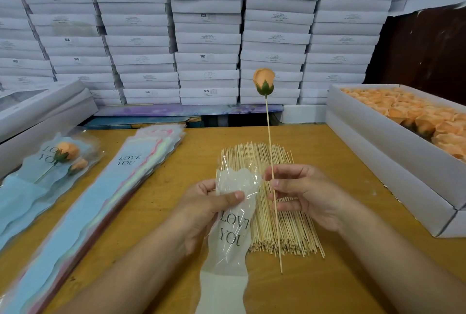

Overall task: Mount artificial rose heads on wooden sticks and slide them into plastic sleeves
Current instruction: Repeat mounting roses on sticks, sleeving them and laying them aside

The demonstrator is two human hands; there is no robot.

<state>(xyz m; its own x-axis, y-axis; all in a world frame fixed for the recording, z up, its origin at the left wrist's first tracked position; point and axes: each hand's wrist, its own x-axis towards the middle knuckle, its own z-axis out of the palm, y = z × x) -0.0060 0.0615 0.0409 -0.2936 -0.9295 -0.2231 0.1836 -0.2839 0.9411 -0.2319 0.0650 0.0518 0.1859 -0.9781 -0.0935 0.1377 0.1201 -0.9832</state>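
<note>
L hand (201, 209) grips a clear "LOVE YOU" sleeve (230, 233) w/ thumb on top; R hand (300, 195) pinches the upright stick (273, 180) of an orange rose (264, 81) above the skewer pile (290, 233).

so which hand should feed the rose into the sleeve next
Right. The right hand already pinches the stick with the rose on top, while the left hand grips the sleeve near its mouth, beside the stick.

Your rose (263, 81) is peach with a green base, on a pale stick (272, 177). Your sleeve (230, 228) is clear and white, lettered black. The bench (315, 286) is ochre; the boxes (206, 36) are white.
</note>
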